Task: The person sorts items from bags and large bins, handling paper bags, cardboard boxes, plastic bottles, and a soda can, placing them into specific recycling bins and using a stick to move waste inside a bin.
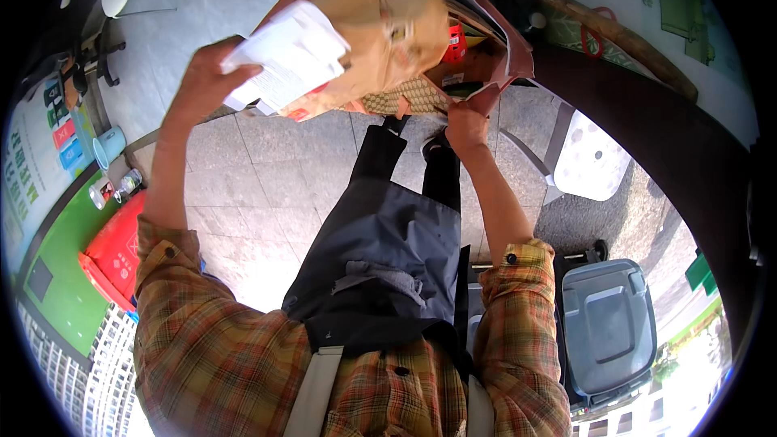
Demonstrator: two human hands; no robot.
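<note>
My left hand [212, 79] grips a wad of white printed paper sheets [285, 54] between thumb and fingers. My right hand [467, 127] is closed on the rim of a large reddish-brown bag [516, 51] with a pale lining. A crumpled brown paper bag [388, 30], somewhat blurred, lies across the bag's mouth, right beside the sheets. Below it shows a piece with a small tan pattern [410, 97]. Deeper in the large bag are a red item [455, 44] and brown cardboard [473, 64]. The paper bag hides the rest of the contents.
A red lidded bin [118, 249] stands at the left, with a clear plastic bottle [129, 182] and a light-blue cup [110, 144] beyond it. A grey lidded bin [610, 328] is at the lower right. A white stool or chair seat [592, 155] stands to the right on the tiled floor.
</note>
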